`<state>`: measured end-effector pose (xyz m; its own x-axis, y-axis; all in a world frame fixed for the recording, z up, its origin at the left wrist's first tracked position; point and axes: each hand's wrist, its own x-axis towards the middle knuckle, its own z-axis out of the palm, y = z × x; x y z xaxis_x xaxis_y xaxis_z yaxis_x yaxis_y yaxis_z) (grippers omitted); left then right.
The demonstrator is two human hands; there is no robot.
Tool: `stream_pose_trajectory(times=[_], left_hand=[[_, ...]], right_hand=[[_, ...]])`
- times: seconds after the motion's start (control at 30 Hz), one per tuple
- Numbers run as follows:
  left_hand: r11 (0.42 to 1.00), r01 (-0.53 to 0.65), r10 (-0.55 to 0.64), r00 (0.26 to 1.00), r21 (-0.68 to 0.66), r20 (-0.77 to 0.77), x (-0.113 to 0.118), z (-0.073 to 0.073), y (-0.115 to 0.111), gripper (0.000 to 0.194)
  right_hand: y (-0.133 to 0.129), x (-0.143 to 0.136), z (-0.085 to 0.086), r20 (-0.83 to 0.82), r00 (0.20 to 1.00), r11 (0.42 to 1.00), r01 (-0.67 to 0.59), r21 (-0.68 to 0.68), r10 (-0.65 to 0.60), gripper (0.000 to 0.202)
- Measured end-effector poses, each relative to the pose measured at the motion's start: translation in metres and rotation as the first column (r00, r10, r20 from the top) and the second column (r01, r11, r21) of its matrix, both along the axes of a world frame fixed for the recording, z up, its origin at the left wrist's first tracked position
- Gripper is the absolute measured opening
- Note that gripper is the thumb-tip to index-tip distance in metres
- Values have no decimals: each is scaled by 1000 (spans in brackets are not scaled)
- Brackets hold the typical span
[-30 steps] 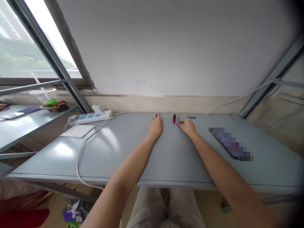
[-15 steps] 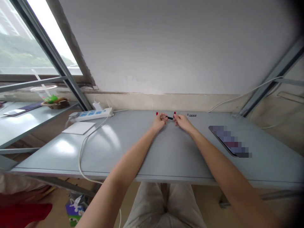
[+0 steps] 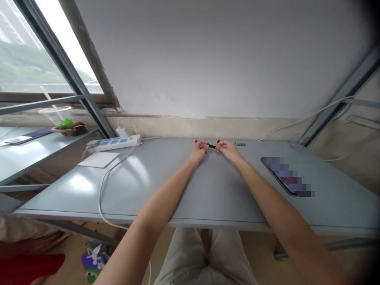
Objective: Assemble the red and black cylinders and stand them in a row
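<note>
Near the back edge of the grey desk, a short black rod spans the gap between my two hands. The fingers of my left hand are pinched on its left end. My right hand has its fingertips closed at the rod's right end. One small red piece shows behind my left hand, and another red piece stands just behind my right fingertips. Small dark pieces lie in a row to the right of my right hand.
A phone lies on the right of the desk. At the left are a white power strip, a white flat square and a cable hanging over the front edge. A cup stands on the neighbouring desk.
Both hands have shifted very slightly, and the black rod sits a little higher and closer to my right fingertips.
</note>
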<state>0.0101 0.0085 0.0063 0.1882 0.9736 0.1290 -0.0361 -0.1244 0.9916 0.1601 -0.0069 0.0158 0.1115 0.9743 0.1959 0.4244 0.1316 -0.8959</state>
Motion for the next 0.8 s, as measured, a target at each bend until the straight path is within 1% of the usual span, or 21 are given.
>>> stream_pose_trajectory(times=[0.1,0.2,0.3,0.37,0.47,0.6,0.7,0.8], left_hand=[[1000,-7,8,1000,-30,8,-1,0,0,11],[998,-20,20,1000,-58,-2,-2,0,2,11],[998,-16,15,1000,-64,-13,-2,-1,2,8],[998,-10,9,1000,-59,-18,-2,-2,3,7],[998,17,-18,1000,-64,-14,-1,-2,2,16],[994,97,-94,995,-60,45,0,-4,3,26],[984,173,-172,985,-41,33,0,-6,5,23],[982,188,-188,982,-21,3,0,-7,6,19]], right_hand=[[0,2,1,132,991,997,-1,84,-10,7],[-4,4,5,347,938,987,-34,158,-23,9],[-9,4,10,543,839,987,-70,143,-19,11],[-13,4,13,617,787,992,-73,101,-5,12],[-16,2,15,661,750,997,-68,48,19,13],[-19,1,16,670,742,996,-79,40,32,14],[-20,2,15,665,746,997,-72,33,32,13],[-21,4,11,663,748,998,-63,18,35,12]])
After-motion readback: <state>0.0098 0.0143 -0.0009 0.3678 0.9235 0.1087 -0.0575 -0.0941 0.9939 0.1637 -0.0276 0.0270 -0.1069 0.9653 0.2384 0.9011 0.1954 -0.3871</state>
